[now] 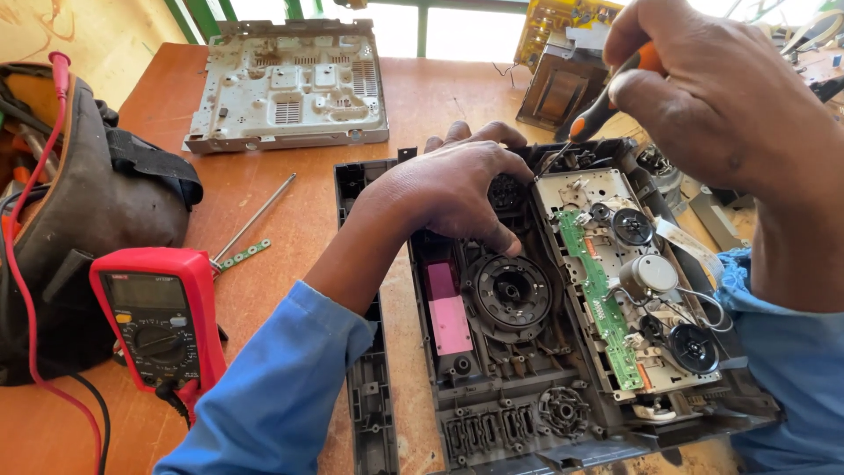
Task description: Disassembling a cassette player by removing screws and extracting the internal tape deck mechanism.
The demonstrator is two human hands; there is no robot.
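Bright daylight, sharp, overexposed window

Bare table between multimeter and opened chassis, bag blocking left

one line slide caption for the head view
Right hand works a screwdriver into an opened player chassis steadied by the left hand.

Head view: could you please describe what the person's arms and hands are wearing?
Both hands, left hand and right hand, are bare, with no gloves. Each arm wears a light blue sleeve: the left sleeve ends below the wrist; the right sleeve looks the same.
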